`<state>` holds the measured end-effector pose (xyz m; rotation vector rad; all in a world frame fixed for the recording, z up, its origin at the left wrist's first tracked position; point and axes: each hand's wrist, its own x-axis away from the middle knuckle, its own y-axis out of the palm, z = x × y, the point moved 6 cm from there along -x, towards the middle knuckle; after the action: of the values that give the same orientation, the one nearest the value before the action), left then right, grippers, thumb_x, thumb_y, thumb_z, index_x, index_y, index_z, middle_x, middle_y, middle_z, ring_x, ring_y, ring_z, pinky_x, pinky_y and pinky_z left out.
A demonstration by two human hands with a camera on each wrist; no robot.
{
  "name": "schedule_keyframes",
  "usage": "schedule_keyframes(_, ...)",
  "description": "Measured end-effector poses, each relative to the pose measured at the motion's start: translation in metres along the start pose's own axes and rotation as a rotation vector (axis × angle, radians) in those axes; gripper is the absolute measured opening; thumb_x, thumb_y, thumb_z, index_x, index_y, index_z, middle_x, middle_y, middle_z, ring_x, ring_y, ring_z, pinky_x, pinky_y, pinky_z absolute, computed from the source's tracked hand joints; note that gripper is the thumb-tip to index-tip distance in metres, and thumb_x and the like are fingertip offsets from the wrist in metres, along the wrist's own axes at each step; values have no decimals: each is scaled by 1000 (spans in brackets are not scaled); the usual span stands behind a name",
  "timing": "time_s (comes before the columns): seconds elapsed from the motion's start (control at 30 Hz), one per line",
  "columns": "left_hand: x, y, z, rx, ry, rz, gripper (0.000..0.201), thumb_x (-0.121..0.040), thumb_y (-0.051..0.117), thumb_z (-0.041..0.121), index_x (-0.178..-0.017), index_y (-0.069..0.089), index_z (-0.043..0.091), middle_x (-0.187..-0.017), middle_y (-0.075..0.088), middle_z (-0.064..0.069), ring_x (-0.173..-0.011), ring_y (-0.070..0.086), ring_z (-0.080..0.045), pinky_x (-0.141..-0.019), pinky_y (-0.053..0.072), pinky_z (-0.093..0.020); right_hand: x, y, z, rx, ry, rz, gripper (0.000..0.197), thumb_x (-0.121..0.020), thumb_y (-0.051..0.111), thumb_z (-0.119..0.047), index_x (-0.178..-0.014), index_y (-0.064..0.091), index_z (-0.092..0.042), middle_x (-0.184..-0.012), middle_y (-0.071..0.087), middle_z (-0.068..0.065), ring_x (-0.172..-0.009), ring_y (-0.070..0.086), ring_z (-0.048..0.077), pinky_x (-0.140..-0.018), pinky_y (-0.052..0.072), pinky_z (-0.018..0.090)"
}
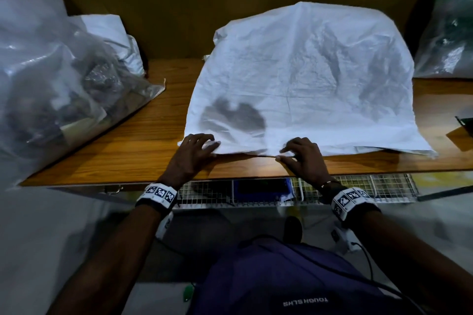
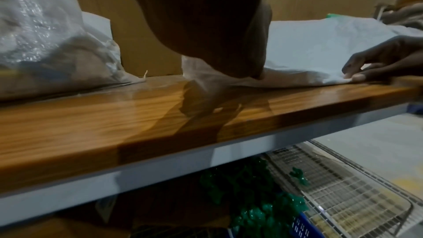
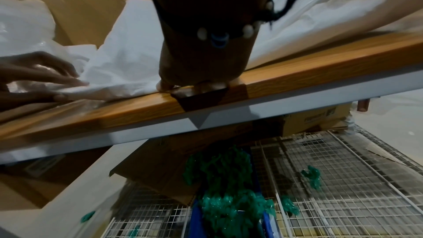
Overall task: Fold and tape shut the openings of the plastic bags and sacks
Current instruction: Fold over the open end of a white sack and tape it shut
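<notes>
Both the left hand (image 1: 190,153) and right hand (image 1: 302,158) pinch with curled fingers the near open edge of the white woven sack (image 1: 307,79), which lies beyond them on the wooden table (image 1: 143,146).

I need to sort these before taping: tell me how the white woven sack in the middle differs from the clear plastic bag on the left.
The white woven sack is opaque, its contents only dark shadows; the clear plastic bag shows its dark contents plainly. Both hands, left hand and right hand, grip the sack's near edge; nothing touches the bag. Both lie on the wooden table.
</notes>
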<state>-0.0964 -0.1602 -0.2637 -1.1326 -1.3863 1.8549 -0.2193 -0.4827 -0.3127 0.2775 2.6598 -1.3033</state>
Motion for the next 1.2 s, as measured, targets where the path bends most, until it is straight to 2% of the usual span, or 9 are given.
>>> schedule_keyframes(0.1, -6, -1, -4, 159, -84, -52, 21, -92, 78, 21, -111, 76, 15, -106, 70, -8, -90, 64, -32, -75, 52, -46, -2, 1, -3, 25, 15, 21, 25, -93, 75, -52, -89, 75, -27, -99, 66, -12, -92, 59, 18, -75, 48, 47)
schedule_keyframes(0.2, -7, 4, -25, 526, -464, -79, 18, -92, 77, 28, -108, 69, 27, -88, 76, 4, -78, 68, -9, -70, 51, -32, -4, -1, -4, 20, 3, 26, 27, -93, 72, -50, -86, 76, -24, -97, 69, -9, -88, 59, 18, -73, 48, 46)
schedule_keyframes(0.27, -6, 12, -32, 693, -565, -98, 20, -93, 76, 18, -106, 62, 21, -80, 76, 4, -71, 65, 2, -63, 44, -24, -6, -2, -5, 31, 11, 29, 29, -93, 70, -49, -85, 76, -23, -97, 69, -8, -87, 58, 19, -72, 48, 45)
schedule_keyframes(0.47, -7, 17, -29, 528, -448, 118, 6, -86, 75, 10, -89, 71, 14, -92, 68, -1, -91, 63, -23, -80, 47, -39, -1, 2, -7, 25, 24, 50, 25, -96, 68, -43, -91, 78, -20, -100, 69, -5, -92, 55, 19, -75, 48, 44)
schedule_keyframes(0.6, 1, 27, -16, 206, -312, 40, 17, -83, 68, 8, -99, 74, 11, -99, 69, -9, -93, 63, -35, -81, 47, -44, 5, 1, -2, -20, 29, 0, 22, -95, 70, -43, -103, 78, -24, -109, 67, -7, -103, 55, 18, -81, 50, 46)
schedule_keyframes(0.73, 16, 29, -12, 122, -227, 74, 24, -100, 64, 30, -114, 71, 12, -119, 66, -9, -112, 56, -30, -98, 44, -46, 4, -1, -3, -1, -4, -20, 31, -94, 68, -49, -104, 78, -22, -111, 69, -4, -103, 55, 18, -81, 49, 41)
schedule_keyframes(0.83, 13, 27, -12, 32, -206, 87, 17, -99, 68, 25, -112, 72, 14, -125, 64, -10, -117, 55, -33, -101, 43, -50, 2, 0, -7, 81, -20, 9, 27, -94, 70, -45, -101, 77, -20, -109, 71, -1, -100, 57, 21, -79, 50, 41)
schedule_keyframes(1.03, -6, 31, -8, 20, -328, 34, 10, -90, 64, 7, -95, 62, 15, -100, 61, -6, -96, 57, -32, -90, 42, -45, -4, 4, -24, 223, -84, 48, 13, -98, 65, -22, -106, 72, -13, -106, 72, 6, -95, 60, 30, -76, 47, 42)
schedule_keyframes(1.2, -10, 35, -19, 177, -408, 22, 50, -87, 56, 0, -134, 58, 18, -109, 68, -1, -103, 58, -25, -92, 43, -41, 2, 10, -23, 108, -41, -41, 17, -106, 50, -31, -100, 59, -18, -85, 59, 2, -79, 47, 23, -64, 33, 40)
